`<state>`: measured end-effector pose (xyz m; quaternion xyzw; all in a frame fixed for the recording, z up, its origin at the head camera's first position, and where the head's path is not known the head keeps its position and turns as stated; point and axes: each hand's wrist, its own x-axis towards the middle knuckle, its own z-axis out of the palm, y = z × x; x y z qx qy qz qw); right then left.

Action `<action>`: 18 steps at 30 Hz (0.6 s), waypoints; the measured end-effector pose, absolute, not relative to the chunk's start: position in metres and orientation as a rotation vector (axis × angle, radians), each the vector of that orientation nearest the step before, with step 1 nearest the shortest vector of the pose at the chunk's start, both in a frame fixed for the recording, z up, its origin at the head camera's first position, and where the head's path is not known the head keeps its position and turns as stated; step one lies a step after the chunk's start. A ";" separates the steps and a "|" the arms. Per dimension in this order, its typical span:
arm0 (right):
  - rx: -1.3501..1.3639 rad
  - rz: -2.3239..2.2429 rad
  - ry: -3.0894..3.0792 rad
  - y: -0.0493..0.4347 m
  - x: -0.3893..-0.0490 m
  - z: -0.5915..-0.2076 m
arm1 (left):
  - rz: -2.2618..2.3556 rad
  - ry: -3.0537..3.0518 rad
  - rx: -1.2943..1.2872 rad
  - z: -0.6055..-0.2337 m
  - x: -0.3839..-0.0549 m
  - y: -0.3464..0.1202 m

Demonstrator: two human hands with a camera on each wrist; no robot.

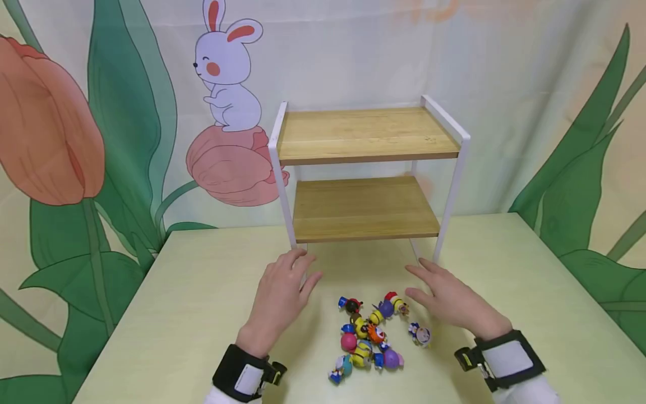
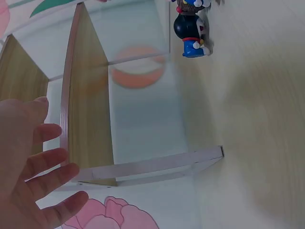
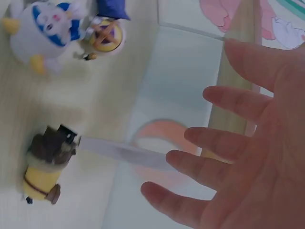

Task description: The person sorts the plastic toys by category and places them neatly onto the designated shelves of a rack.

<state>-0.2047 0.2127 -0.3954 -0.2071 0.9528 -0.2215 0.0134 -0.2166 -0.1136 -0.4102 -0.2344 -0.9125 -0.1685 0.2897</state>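
Note:
A small two-tier shelf with wooden boards and white side frames stands at the back of the table. My left hand hovers by its front left leg, fingers spread and holding nothing; the left wrist view shows those fingers beside the boards. Near the front right leg is my right hand, fingers extended and apart, its palm bare. Between the hands lies a cluster of small toy figures. A white and blue figure lies a little apart, nearest the right hand.
A pale table carries everything. Behind it hangs a cloth backdrop printed with a rabbit, tulips and leaves. In the right wrist view, a yellow figure with a brown hat lies near a shelf leg.

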 end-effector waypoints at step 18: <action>-0.648 -0.603 2.982 0.248 -0.214 -0.392 | -0.751 -2.234 -0.430 -0.412 -0.228 -0.117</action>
